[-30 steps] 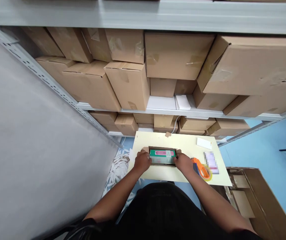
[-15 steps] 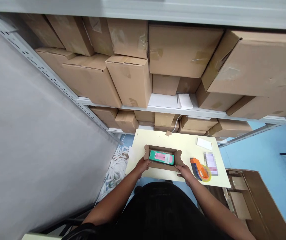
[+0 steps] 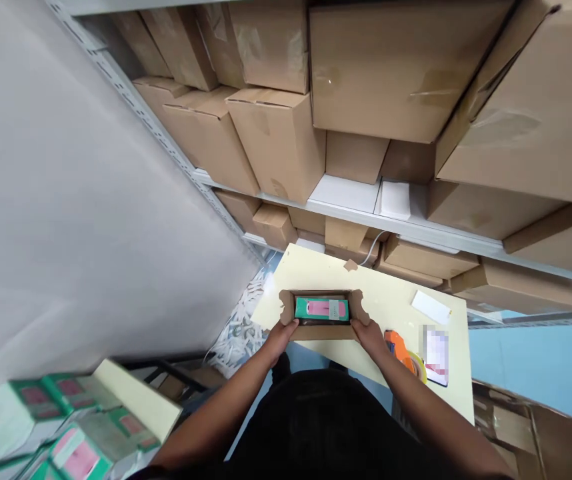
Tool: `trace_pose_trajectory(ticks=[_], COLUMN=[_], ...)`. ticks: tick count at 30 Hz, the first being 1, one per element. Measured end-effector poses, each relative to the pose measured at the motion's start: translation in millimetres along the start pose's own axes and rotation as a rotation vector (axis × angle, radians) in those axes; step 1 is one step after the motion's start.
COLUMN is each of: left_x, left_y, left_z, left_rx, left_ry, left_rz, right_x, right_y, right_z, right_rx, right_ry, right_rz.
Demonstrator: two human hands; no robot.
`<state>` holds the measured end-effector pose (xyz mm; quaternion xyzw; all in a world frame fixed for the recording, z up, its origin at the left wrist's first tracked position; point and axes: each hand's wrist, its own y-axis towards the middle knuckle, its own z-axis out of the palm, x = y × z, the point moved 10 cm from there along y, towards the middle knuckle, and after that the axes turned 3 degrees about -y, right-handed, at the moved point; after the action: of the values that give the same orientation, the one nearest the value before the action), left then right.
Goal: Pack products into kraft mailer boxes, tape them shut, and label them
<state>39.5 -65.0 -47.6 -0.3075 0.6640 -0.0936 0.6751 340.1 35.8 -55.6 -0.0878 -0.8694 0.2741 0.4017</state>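
Observation:
An open cardboard box [image 3: 323, 332] is held in front of my body, over the near edge of the pale table [image 3: 311, 267]. Inside it lies a green box with a pink picture [image 3: 321, 309] and a pale label on its face. My left hand [image 3: 282, 335] grips the cardboard box at its near left corner, thumb on the rim. At the near right corner my right hand [image 3: 369, 335] grips it the same way. The fingers beneath the box are hidden. Just right of my right hand lies an orange tape dispenser [image 3: 400, 350], partly behind my forearm.
A small white box [image 3: 431, 307] and a blurred-out item [image 3: 435, 353] lie on the table's right side. Shelves of cardboard cartons [image 3: 276, 140] rise behind. Several green-and-white boxes [image 3: 81, 433] are stacked at lower left. A large open carton [image 3: 521, 427] stands at lower right.
The view has turned, bringing the stack of green-and-white boxes into sight at lower left. Both hands keep hold of the cardboard box, which now sits closer to the table's near left edge.

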Motion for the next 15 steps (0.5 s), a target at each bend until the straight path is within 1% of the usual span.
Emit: trace_pose_trajectory(ticks=[3,4,6,8,10,13,15], left_x=[-4,-6,-11,-16,-16,-8,0], left_y=[-35,-46,-67,-87,-109,-147,-177], left_z=[-4.0,-6.0,-14.7,-31.8,-53.9,-89.5,-115.8], left_rx=[-0.134,-0.164,-0.225,-0.306,-0.381,-0.455,-0.504], left_ry=[-0.050,-0.064,-0.078,-0.087,-0.121,-0.190,-0.204], left_rz=[0.048,0.050,0.068,0.091,0.104,0.110,0.116], right_x=[32,44,67,90,113,145,163], right_y=[9,10,11,6,-3,-26,-46], right_z=[-12,-12,-4,10,29,66,94], right_rx=[0.066,0.093,0.156,0.211,0.255,0.312,0.341], right_ry=[-0.052,-0.066,-0.086,-0.111,-0.150,-0.211,-0.246], right_rz=[-0.101,-0.131,-0.177,-0.219,-0.273,-0.357,-0.407])
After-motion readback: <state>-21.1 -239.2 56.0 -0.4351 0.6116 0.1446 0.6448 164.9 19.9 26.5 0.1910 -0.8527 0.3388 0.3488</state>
